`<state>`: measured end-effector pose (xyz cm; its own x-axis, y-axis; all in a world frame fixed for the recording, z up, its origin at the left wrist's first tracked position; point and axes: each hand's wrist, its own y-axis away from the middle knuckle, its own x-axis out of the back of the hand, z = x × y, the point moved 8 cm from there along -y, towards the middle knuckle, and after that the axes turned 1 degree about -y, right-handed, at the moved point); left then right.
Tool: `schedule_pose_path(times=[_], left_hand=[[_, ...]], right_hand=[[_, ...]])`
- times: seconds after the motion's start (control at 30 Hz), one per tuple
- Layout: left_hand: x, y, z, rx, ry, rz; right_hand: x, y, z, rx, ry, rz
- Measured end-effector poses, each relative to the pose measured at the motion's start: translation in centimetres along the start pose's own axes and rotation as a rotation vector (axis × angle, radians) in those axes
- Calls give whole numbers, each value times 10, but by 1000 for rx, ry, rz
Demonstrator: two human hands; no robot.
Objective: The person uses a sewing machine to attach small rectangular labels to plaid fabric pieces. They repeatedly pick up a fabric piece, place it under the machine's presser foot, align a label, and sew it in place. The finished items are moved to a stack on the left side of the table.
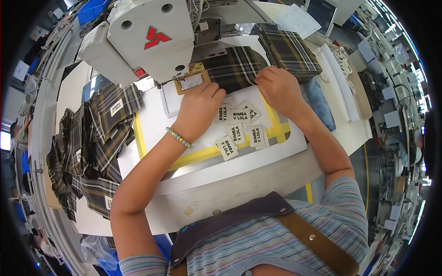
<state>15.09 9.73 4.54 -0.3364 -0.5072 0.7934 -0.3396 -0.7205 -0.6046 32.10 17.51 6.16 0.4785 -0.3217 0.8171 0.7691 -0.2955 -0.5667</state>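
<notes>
A dark plaid fabric piece (237, 69) lies partly under the head of a white sewing machine (149, 41). My right hand (278, 89) pinches its right edge near the front corner. My left hand (200, 110), with a beaded bracelet at the wrist, has its fingers curled at the near left edge of the same piece, beside a yellowish clamp frame (178, 87). Inside the frame a pale label (191, 82) shows. Several loose cream labels (240, 115) with dark print are scattered on the white work plate (198, 147) below my hands. My left fingertips are partly hidden.
A neat stack of plaid pieces (290, 50) stands at the back right. On the left, plaid pieces with labels on them (92, 152) lie in a loose heap. Yellow tape (202, 158) borders the plate. A screen (321, 14) and papers (298, 20) are at the back.
</notes>
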Motion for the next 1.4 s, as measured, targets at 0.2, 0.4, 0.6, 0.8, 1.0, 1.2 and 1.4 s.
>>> schedule_pose_path(times=[0.2, 0.4, 0.6, 0.8, 1.0, 1.2, 1.4], left_hand=[[26, 29, -19, -30, -31, 22], [50, 65, -33, -29, -206, -94], [76, 84, -44, 105, -188, -73], [62, 103, -37, 224, -108, -215], [66, 108, -39, 263, -71, -196], [72, 109, -44, 277, -35, -136], [59, 112, -46, 291, -34, -262]], right_hand=[[-22, -24, -28, 116, -4, -36], [-47, -40, -47, 144, -127, -155], [-42, -30, -30, -48, -312, -287], [-54, -12, -42, 44, -319, -273], [-52, -9, -37, 44, -389, -341], [-57, -18, -34, 4, -405, -274], [-61, -10, -37, 41, -296, -314]])
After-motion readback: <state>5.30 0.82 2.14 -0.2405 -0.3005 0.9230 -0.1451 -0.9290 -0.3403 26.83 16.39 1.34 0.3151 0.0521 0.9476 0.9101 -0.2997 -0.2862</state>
